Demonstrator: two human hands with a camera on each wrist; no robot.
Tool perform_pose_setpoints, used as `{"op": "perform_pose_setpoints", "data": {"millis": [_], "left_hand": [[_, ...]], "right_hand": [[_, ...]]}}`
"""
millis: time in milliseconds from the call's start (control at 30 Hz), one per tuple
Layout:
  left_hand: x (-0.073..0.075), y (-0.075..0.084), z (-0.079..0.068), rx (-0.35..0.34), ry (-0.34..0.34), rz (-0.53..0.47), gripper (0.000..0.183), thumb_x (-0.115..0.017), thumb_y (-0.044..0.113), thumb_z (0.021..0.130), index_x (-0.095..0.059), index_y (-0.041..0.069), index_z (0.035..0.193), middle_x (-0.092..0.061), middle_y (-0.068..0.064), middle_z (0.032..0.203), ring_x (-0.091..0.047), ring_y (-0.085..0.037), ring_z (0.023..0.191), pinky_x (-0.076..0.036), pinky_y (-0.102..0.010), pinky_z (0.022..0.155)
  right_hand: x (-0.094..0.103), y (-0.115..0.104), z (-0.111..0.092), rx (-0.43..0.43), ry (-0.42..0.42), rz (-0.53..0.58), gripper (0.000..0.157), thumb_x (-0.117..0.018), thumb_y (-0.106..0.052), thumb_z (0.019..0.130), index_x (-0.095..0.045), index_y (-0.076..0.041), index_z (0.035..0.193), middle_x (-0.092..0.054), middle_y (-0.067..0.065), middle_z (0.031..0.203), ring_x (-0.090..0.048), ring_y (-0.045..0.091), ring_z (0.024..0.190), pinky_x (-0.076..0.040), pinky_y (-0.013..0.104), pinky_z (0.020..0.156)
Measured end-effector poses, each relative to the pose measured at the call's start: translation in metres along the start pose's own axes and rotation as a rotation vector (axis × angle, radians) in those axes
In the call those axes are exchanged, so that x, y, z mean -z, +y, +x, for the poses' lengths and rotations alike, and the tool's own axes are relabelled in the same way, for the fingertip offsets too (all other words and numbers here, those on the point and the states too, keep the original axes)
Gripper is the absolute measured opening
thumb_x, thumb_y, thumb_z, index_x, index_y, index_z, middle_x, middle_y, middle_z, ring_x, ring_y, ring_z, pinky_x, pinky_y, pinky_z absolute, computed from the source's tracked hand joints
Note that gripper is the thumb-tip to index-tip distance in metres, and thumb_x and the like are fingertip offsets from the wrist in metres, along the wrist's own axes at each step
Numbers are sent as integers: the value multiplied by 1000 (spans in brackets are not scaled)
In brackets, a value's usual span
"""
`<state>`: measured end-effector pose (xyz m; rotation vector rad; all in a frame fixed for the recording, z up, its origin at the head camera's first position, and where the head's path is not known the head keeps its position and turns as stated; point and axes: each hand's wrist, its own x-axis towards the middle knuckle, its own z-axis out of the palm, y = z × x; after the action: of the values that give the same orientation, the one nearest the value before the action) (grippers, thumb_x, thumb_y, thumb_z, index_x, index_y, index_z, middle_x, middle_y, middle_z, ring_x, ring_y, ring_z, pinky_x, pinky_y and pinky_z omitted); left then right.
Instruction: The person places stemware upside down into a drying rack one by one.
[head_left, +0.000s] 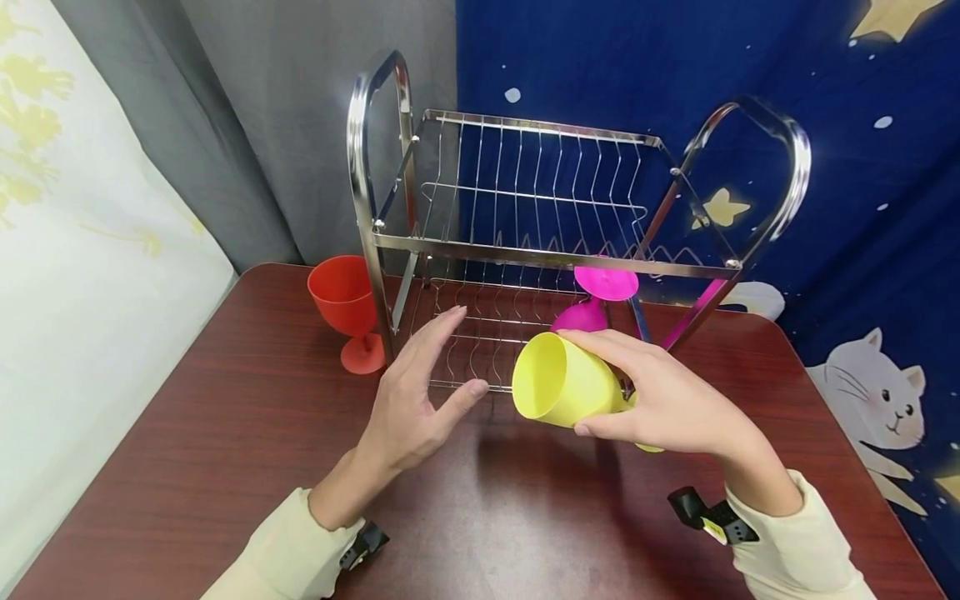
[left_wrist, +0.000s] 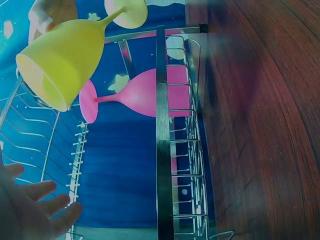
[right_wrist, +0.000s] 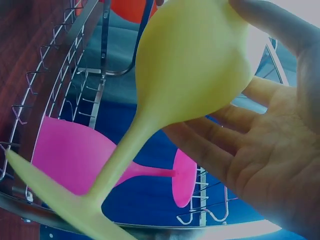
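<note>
In the head view my right hand [head_left: 660, 392] grips the bowl of a yellow goblet [head_left: 570, 383], tilted so its mouth points left; the right wrist view shows its stem and foot slanting down. My left hand [head_left: 416, 396] is held up to the left of the goblet, fingers spread, touching nothing. Behind the goblet a magenta goblet [head_left: 606, 283] stands upside down on the lower tier of a two-tier metal dish rack [head_left: 547, 254]. A red goblet [head_left: 343, 300] stands upright on the table, just left of the rack.
The rack stands at the back of a reddish-brown wooden table [head_left: 225, 433]. A grey curtain [head_left: 300, 100] and a dark blue curtain [head_left: 862, 250] with stars and a cat hang behind it; a white cloth [head_left: 90, 250] is at the left.
</note>
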<state>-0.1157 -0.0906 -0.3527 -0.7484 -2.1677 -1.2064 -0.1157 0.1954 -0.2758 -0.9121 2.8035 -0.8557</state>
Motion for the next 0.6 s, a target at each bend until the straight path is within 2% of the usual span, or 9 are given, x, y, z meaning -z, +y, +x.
{"op": "perform_pose_setpoints", "data": {"millis": [400, 600], "left_hand": [[-3, 5, 2, 52, -144, 62, 85, -69, 49, 82, -33, 20, 152, -37, -1, 154, -34, -21, 142, -34, -51, 111], [-4, 8, 3, 67, -177, 77, 90, -75, 47, 78, -31, 22, 153, -36, -1, 155, -33, -21, 142, -35, -54, 109]], "right_hand": [[-4, -11, 2, 10, 26, -169, 85, -86, -41, 67, -46, -32, 142, -55, -12, 123, -51, 8, 101, -51, 33, 76], [-7, -16, 3, -1, 28, -205, 86, -86, -41, 66, -46, -35, 142, -55, -13, 124, -52, 8, 99, -51, 30, 73]]}}
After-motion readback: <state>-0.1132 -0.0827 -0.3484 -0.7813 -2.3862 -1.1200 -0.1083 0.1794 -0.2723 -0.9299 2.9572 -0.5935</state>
